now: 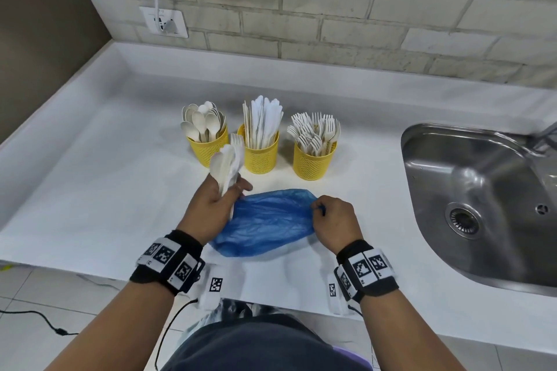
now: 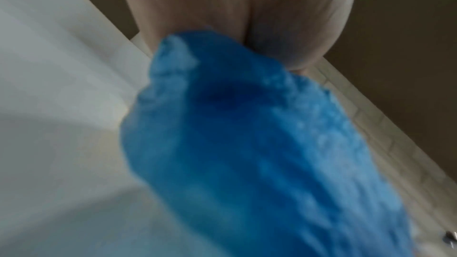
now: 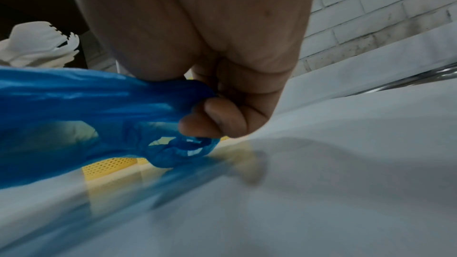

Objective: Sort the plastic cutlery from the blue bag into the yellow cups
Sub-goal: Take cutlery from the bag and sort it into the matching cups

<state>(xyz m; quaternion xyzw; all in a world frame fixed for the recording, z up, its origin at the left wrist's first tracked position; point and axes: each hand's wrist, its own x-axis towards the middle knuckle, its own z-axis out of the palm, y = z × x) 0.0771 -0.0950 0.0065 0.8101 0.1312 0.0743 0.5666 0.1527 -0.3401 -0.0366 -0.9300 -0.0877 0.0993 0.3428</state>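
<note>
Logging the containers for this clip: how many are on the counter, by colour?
Yellow cups: 3, holding spoons, knives and forks
Blue bags: 1
Total: 4

The scene is seen by the head view from above, facing forward and down at the white counter (image 1: 90,190) and the brick wall (image 1: 361,9). The blue bag (image 2: 259,153) is seen very near, blurred, by the left wrist view. It is shared with the right wrist view, set low beside the counter.
</note>
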